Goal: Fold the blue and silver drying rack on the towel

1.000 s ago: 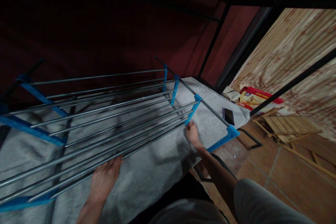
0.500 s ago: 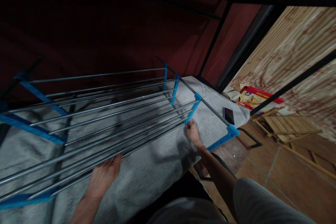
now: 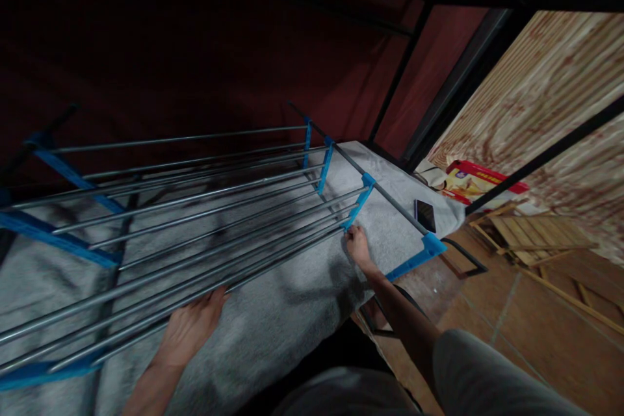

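A rack of grey metal tubes (image 3: pixel 224 229) with blue plastic end brackets (image 3: pixel 359 208) lies on its side across a grey fleecy cover. My left hand (image 3: pixel 192 326) grips the nearest tube from the front, its fingertips partly hidden behind the metal. At the right end of the lower tubes, my right hand (image 3: pixel 358 248) is closed, pinching where a tube meets the bottom of a blue bracket. Exactly what sits between those fingers is hard to see. A dark side pole (image 3: pixel 394 203) runs past the brackets to a blue corner foot (image 3: pixel 431 244).
A phone (image 3: pixel 424 215) lies on the cover (image 3: pixel 380 240) to the right. Black frame posts (image 3: pixel 400 71) rise behind and beside me. On the floor are a red and yellow box (image 3: pixel 475 181) and a folded wooden stool (image 3: pixel 531 234). A patterned curtain (image 3: pixel 560 91) hangs at right.
Both hands keep their places on the rack. The left part of the rack and my left hand have shifted only very slightly in view.
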{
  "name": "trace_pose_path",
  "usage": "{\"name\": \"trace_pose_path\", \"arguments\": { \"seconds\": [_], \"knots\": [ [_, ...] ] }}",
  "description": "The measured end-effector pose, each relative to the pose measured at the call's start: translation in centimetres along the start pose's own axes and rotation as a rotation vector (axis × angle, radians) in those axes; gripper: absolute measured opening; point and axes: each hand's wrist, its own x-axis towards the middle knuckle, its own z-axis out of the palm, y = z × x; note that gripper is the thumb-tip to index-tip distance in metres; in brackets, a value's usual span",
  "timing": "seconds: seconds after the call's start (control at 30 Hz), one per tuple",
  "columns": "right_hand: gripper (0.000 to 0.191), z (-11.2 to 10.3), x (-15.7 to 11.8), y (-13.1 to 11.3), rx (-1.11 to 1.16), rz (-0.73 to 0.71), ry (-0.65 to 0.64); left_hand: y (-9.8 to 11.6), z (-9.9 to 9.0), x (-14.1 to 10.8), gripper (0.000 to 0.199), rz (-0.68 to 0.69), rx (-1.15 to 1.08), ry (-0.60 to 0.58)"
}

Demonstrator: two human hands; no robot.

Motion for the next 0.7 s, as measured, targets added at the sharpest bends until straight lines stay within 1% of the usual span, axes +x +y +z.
{"name": "trace_pose_path", "arguments": {
  "seconds": [0.17, 0.23, 0.43, 0.6, 0.7],
  "knots": [
    [0.021, 0.08, -0.01, -0.01, 0.015, 0.051, 0.027, 0.16, -0.62, 0.13, 0.048, -0.057, -0.018, -0.146],
    [0.021, 0.13, -0.02, 0.01, 0.025, 0.054, 0.032, 0.18, -0.76, 0.19, 0.052, -0.055, -0.018, -0.175],
    [0.02, 0.25, -0.07, 0.14, 0.049, 0.052, 0.039, -0.17, -0.38, 0.4, 0.055, -0.072, -0.035, -0.217],
    [0.018, 0.22, 0.05, 0.28, 0.064, 0.057, 0.033, -0.57, -0.12, 0.38, 0.054, -0.082, -0.091, -0.196],
    [0.017, 0.19, 0.22, 0.43, 0.073, 0.056, 0.031, -0.68, -0.09, 0.44, 0.056, -0.089, -0.102, -0.206]
  ]
}}
